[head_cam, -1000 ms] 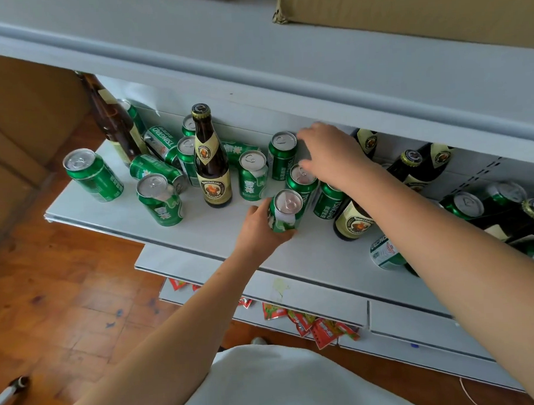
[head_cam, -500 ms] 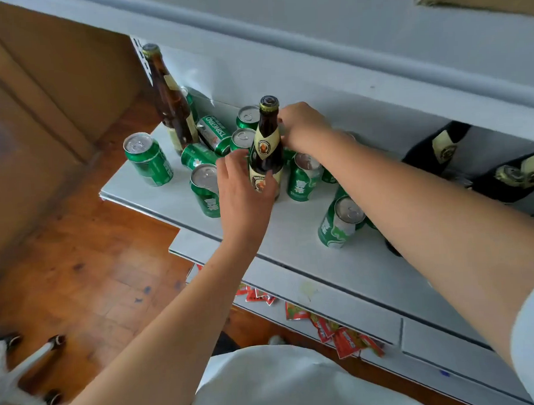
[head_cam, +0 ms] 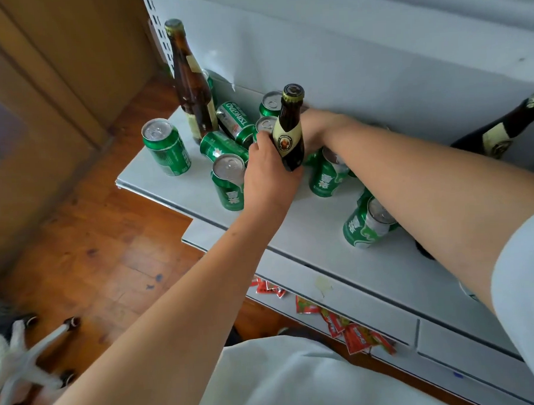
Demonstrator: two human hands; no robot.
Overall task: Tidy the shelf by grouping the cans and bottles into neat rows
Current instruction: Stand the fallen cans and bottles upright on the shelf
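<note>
Head view: left hand (head_cam: pixel 267 177) grip wrapped round dark bottle (head_cam: pixel 290 134), upright on shelf (head_cam: pixel 322 245) among green cans (head_cam: pixel 167 147). Right hand (head_cam: pixel 320 126) reaches behind bottle; can't tell its grip, fingers hidden.

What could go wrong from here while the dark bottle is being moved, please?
1. The left hand grips the dark bottle amid crowded cans; swinging it could topple the upright can beside it.
2. The right forearm crosses over a tilted can and might roll it off the shelf.
</note>
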